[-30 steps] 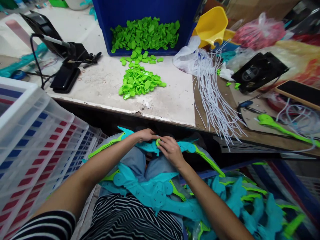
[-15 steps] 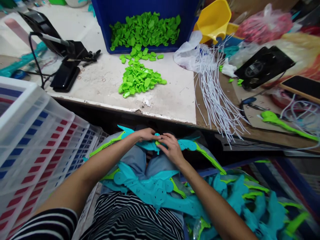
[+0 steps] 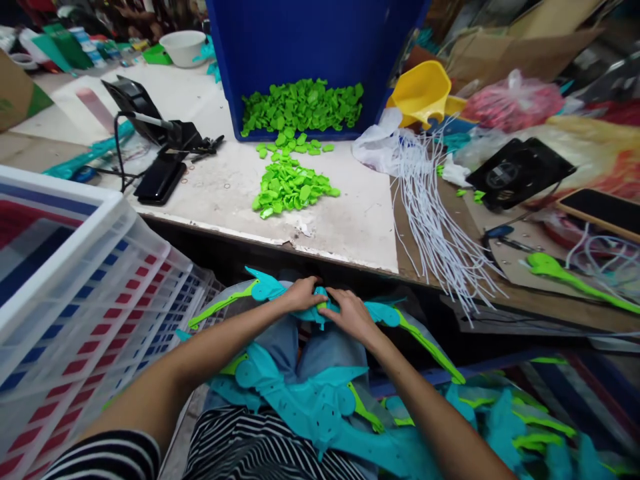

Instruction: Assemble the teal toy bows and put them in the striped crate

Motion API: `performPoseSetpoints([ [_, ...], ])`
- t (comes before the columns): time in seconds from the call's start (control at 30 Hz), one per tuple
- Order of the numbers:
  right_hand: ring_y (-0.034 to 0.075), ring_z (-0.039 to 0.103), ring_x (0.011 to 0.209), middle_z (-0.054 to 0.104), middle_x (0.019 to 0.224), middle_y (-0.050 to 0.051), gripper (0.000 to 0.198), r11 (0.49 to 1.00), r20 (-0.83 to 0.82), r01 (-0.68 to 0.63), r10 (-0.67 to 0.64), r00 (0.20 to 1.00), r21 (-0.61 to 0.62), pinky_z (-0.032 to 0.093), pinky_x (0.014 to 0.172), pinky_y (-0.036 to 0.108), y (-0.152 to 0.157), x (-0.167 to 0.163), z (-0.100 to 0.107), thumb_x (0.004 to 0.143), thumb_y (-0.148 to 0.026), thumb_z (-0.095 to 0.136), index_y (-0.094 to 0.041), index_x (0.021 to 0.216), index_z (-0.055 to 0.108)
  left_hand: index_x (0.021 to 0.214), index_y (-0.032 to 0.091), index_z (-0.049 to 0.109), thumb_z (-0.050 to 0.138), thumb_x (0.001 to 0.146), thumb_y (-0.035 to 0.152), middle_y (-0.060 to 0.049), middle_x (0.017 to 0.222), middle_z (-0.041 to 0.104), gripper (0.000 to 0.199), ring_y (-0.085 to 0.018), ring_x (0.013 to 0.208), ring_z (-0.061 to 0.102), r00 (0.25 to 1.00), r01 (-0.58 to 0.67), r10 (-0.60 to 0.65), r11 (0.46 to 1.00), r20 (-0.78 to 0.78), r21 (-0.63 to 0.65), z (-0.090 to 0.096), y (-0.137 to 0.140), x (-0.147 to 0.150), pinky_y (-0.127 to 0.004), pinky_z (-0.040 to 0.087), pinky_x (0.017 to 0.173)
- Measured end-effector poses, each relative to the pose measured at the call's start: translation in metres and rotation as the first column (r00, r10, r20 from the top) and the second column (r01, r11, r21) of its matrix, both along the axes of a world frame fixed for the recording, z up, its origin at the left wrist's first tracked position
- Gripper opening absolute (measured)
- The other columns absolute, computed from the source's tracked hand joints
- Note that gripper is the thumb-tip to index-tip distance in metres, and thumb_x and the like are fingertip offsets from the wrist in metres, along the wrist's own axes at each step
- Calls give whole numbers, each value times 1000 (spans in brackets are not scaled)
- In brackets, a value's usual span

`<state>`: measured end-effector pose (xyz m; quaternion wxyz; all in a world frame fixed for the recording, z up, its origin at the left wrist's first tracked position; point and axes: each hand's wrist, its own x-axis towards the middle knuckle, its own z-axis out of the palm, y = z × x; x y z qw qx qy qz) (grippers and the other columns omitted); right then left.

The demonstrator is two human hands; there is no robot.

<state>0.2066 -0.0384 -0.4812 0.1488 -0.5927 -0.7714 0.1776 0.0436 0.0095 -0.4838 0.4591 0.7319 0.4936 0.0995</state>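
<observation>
A teal toy bow [image 3: 383, 313] with lime-green limbs lies crosswise over my knees, below the table edge. My left hand [image 3: 301, 295] grips its middle from the left, fingers closed around the centre. On the other side, my right hand [image 3: 351, 313] holds the same middle part, thumb and fingers bent over it. Between the two hands shows a small green plastic piece [image 3: 321, 305] against the bow's centre; my fingers partly cover it. Closer to my body, another teal toy bow [image 3: 320, 407] rests on my lap.
Small green pieces [image 3: 295, 187] are heaped on the table before a blue bin [image 3: 320, 40] holding more. White strings [image 3: 430, 207] hang over the edge at right. A white plastic basket [image 3: 115, 320] stands left. More teal bows [image 3: 505, 427] pile up lower right.
The camera view has tilted upward, so the table and hands appear lower in the picture. Both hands stay at the bow's middle, with the left fingers now more bent around it.
</observation>
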Motion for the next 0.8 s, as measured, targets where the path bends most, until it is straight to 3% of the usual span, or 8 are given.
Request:
performPoseSetpoints([
  [0.07, 25, 63, 89, 70, 95, 9, 23, 988, -7, -44, 45, 999, 151, 49, 76, 36, 13, -5, 23, 85, -34, 56, -22, 99, 68, 121, 11, 54, 56, 84, 29, -16, 118, 61, 41, -25, 110, 56, 995, 47, -27, 976, -94, 214, 3, -15, -1, -37, 44, 94],
  [0.13, 23, 61, 89, 69, 92, 8, 26, 952, -37, -40, 53, 998, 304, 47, 80, 36, 42, -15, 49, 91, -31, 45, -23, 95, 69, 124, 12, 51, 58, 84, 35, -19, 133, 50, 46, -29, 124, 46, 981, 157, -101, 915, -166, 372, 3, -32, -1, -42, 39, 102],
  [0.27, 28, 51, 105, 64, 113, 13, 29, 876, -16, 16, -9, 1000, 482, 41, 93, 43, 127, -47, 84, 88, -26, 47, -16, 107, 66, 140, 10, 30, 77, 65, 43, -27, 149, 27, 95, -37, 130, 38, 891, 411, -269, 820, -366, 399, -2, -48, -1, -47, 36, 102],
  [0.33, 30, 45, 112, 60, 122, 14, 31, 881, 22, 0, -11, 1000, 474, 39, 96, 44, 167, -62, 90, 85, -22, 52, -13, 111, 65, 141, 10, 27, 71, 72, 33, -26, 147, 30, 85, -34, 123, 47, 862, 447, -279, 813, -424, 373, -2, -44, -1, -44, 41, 97],
  [0.47, 31, 45, 110, 64, 115, 13, 26, 907, 86, -58, 24, 996, 417, 40, 93, 47, 209, -78, 86, 81, -17, 55, -15, 103, 68, 127, 13, 46, 63, 79, 30, -19, 121, 58, 54, -30, 103, 60, 873, 417, -277, 852, -402, 318, 14, -22, 1, -38, 48, 83],
  [0.57, 29, 48, 109, 64, 113, 12, 23, 901, 14, -15, 10, 1000, 433, 39, 96, 47, 207, -72, 87, 81, -19, 57, -16, 101, 68, 108, 13, 61, 70, 72, 42, -16, 108, 63, 47, -31, 94, 63, 858, 465, -372, 856, -355, 226, 29, -1, 1, -35, 49, 77],
  [0.63, 26, 52, 107, 63, 114, 11, 25, 890, -110, 49, 2, 994, 452, 42, 95, 43, 188, -61, 91, 82, -24, 58, -17, 104, 66, 101, 13, 65, 69, 72, 44, -14, 99, 65, 43, -28, 89, 64, 849, 493, -442, 860, -291, 131, 34, 12, 0, -31, 47, 74],
  [0.8, 22, 59, 99, 64, 107, 9, 27, 904, -317, 34, 114, 942, 426, 51, 83, 36, 76, -21, 83, 83, -43, 60, -22, 100, 65, 92, 12, 68, 72, 68, 43, -3, 78, 65, 40, -18, 73, 57, 897, 441, -443, 895, -8, -66, 22, 36, -5, -24, 40, 65],
])
